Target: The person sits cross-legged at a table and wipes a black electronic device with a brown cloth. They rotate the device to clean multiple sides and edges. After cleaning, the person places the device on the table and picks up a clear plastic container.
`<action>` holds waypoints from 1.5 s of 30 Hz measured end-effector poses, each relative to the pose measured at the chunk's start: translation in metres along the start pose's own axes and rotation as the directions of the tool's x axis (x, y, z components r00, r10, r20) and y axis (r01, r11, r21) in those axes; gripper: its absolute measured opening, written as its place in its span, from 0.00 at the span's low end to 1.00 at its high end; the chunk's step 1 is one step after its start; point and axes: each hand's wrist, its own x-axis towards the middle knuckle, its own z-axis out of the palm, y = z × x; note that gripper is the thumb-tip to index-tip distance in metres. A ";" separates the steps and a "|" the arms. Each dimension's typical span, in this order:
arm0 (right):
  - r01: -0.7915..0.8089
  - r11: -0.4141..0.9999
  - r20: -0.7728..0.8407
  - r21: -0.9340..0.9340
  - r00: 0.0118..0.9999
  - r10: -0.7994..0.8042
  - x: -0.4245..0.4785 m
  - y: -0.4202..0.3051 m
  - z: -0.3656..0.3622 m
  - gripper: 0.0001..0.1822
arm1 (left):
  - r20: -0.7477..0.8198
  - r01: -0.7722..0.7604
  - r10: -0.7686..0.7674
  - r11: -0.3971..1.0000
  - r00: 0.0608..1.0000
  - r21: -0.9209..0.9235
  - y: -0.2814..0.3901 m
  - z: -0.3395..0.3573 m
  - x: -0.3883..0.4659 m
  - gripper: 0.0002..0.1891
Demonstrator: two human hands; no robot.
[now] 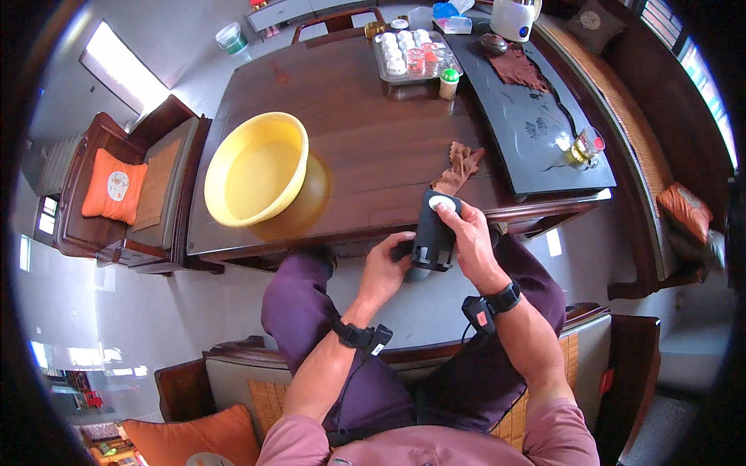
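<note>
Both hands hold a black box-shaped device (pixel 430 239) over the near edge of the table, above my knees. My right hand (pixel 475 236) grips its right side, and the thumb rests at a round white part (pixel 442 203) on its top face. My left hand (pixel 387 265) closes around a dark part at the device's lower left; the fingers hide most of that part. Two pale notches show at the device's near end. Just beyond it, a crumpled brown cloth (pixel 460 168) lies on the dark wooden table (pixel 361 122).
A yellow plastic basin (pixel 256 169) holding liquid stands on the left of the table. Farther back are a tray of cups (pixel 384 73) and a green-topped container (pixel 448 84). A black tea tray (pixel 539 140) on the right bears a glass cup (pixel 586 145), a dark cloth (pixel 518 70) and an electric kettle (pixel 513 20).
</note>
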 end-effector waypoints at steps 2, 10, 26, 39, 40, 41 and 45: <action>0.104 0.990 -0.042 -0.094 0.993 -0.108 -0.002 0.002 0.006 0.15 | 0.069 -0.008 0.014 0.996 0.998 -0.091 -0.001 0.003 -0.002 0.17; 0.289 0.896 -0.067 -0.336 0.942 -0.329 -0.012 0.001 0.006 0.15 | 0.140 0.068 -0.042 0.979 0.989 -0.190 0.014 0.005 -0.009 0.17; 0.163 0.986 -0.037 0.019 0.986 -0.163 0.022 -0.005 -0.012 0.14 | 0.079 0.196 -0.179 0.893 0.981 -0.405 0.031 0.017 -0.022 0.27; 0.161 0.893 0.223 -0.420 0.972 -0.071 0.008 -0.059 0.017 0.14 | -0.064 0.105 -0.146 0.897 0.987 -0.429 0.013 -0.027 -0.006 0.35; 0.155 0.875 0.200 -0.458 0.977 -0.069 0.014 -0.064 0.021 0.13 | -0.058 0.121 -0.165 0.880 0.985 -0.459 0.016 -0.028 -0.005 0.35; 0.147 0.856 0.175 -0.495 0.982 -0.068 0.023 -0.068 0.023 0.13 | -0.050 0.138 -0.186 0.862 0.981 -0.488 0.019 -0.029 -0.004 0.35; 0.179 0.762 0.229 -0.622 0.973 -0.042 0.070 -0.090 0.046 0.11 | -0.180 0.124 -0.233 0.873 0.956 -0.472 0.027 -0.044 -0.004 0.30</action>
